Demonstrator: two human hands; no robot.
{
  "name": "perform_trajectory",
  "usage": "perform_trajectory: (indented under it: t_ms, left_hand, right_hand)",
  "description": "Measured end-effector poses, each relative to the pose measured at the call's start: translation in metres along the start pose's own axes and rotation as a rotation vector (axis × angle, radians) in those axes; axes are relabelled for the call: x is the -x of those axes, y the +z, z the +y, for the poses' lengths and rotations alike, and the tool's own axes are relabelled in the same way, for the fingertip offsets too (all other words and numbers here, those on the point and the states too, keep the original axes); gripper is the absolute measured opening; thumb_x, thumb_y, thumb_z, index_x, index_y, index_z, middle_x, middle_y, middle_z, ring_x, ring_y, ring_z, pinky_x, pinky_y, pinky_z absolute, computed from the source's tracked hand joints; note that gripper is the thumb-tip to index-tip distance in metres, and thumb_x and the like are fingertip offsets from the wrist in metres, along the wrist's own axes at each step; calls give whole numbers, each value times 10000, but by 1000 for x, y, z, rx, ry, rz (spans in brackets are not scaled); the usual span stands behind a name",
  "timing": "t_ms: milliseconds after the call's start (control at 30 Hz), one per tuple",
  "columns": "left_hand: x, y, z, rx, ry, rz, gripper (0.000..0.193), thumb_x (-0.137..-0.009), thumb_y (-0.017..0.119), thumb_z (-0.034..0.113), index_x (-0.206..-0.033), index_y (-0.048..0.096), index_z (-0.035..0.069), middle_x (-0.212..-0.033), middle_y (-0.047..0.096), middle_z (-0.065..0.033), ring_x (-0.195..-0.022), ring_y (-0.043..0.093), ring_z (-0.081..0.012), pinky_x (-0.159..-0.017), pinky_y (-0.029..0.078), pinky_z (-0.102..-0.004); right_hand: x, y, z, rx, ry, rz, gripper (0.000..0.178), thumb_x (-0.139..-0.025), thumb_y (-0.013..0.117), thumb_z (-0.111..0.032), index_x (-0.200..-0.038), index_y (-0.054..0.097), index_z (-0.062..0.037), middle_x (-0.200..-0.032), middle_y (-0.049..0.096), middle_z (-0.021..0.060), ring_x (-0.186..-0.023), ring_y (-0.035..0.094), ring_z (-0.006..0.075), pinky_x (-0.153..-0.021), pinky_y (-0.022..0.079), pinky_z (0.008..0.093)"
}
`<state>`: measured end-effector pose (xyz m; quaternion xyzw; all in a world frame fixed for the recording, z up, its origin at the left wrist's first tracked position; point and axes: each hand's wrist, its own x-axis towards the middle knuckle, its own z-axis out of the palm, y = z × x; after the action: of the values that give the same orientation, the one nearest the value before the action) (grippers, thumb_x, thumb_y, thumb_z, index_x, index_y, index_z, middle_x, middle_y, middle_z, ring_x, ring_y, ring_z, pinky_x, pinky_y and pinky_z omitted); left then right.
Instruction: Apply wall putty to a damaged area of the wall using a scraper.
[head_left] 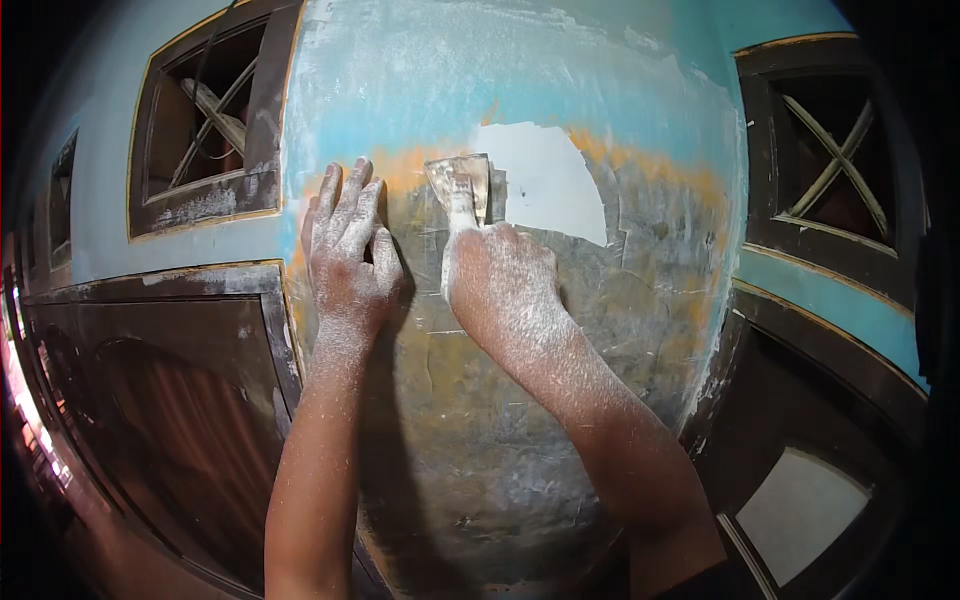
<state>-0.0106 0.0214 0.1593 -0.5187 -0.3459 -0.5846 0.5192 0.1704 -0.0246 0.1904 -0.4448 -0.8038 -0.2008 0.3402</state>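
Note:
My right hand [505, 280], coated in white dust, grips a putty knife [468, 180] with one finger stretched along its blade. The flat metal blade is against the wall [500, 430], just left of a white patch [550, 185] with a curved right edge. To the left, my left hand [350, 245] rests on the wall with its fingers stretched upward, also dusty and holding nothing. Blue paint covers the upper wall, an orange band runs across the middle, and below it the surface is rough grey-brown. The knife's handle is hidden inside my right hand.
Dark wooden vents with crossed bars, one on the left [210, 115] and one on the right [830, 140], flank the wall. Below the left one stands a dark door [160, 400] with a worn frame. A pale panel [800, 510] shows at lower right.

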Motion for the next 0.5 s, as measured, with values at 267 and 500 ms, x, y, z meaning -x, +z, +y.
perform_trajectory:
  t_ms: [267,500]
  left_hand:
    - [0,-2,4,-18,-21,-22,483,-844,526,-32,-1299,686,-5,-1490,600,-137,-1479,441,-373,-1218,309,-518]
    - [-1,-3,2,-22,-21,-22,497,-836,530,-34,-1305,688,3,-1498,595,-129,-1483,438,-371,-1216,308,-526]
  right_hand:
    - [0,-10,-2,-6,9,-59,482,-960,506,-55,-1416,468,95,-1022,716,283,-951,737,429,-824,593,535]
    - [9,0,-1,-8,-5,-43,592,-959,481,-31,-1516,341,112,-1019,706,302,-960,733,432,-832,591,525]
